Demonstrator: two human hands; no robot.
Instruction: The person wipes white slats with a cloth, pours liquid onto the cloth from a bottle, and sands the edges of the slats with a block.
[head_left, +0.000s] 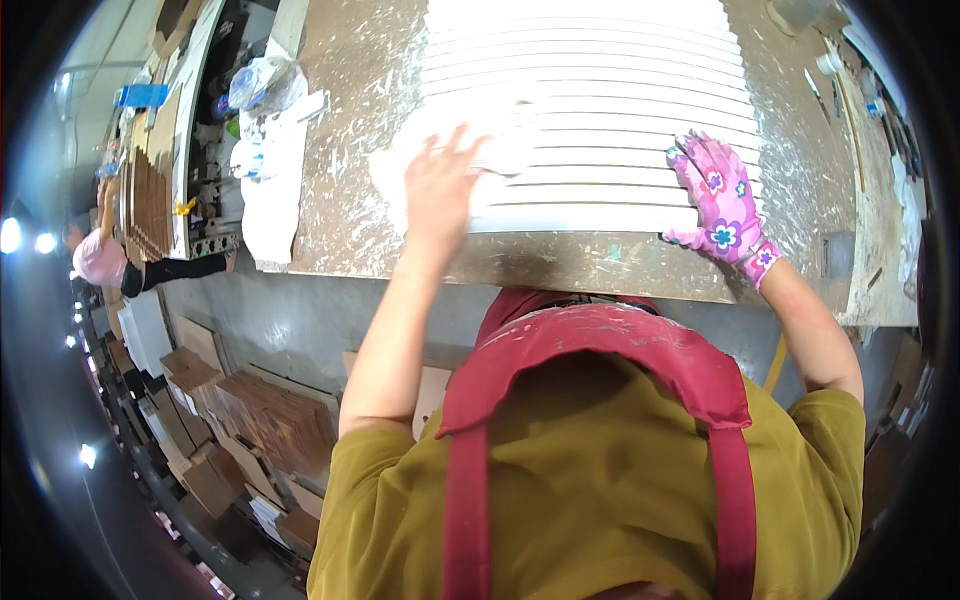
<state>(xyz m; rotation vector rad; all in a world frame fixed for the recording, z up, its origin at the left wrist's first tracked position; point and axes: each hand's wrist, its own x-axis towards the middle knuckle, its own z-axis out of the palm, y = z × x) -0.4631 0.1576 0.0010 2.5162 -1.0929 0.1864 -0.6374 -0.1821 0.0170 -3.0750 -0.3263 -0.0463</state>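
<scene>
1. Fingers (462, 143) of your left hand (438, 190) are spread and pressed onto a white cloth (505, 150), which lies on the near left part of the white slatted panel (600, 120). The hand is blurred, so you cannot tell whether the fingertips pinch the cloth or only lie flat on it.
2. Your right hand (722, 200) wears a pink flowered glove (735, 225). Its fingers are slightly spread and laid flat on the near right corner of the slatted panel, closing on nothing.
3. The slatted panel lies flat on the workbench (350, 120), between your two hands, and runs away from you toward the far edge of the view. Its near edge sits just back from the bench's front edge.
4. The workbench top is brownish and spattered all over with white smears.
5. At the left end of the bench lies a white rag (270, 190), with a crumpled clear plastic bag (262, 85) beyond it.
6. Below the bench on your left, stacks of brown boards (275, 425) stand on the floor.
7. Far left, another person in a pink top (98, 258) stands beside a rack of brown wooden pieces (150, 205).
8. You wear an olive shirt and a red apron (600, 350).
</scene>
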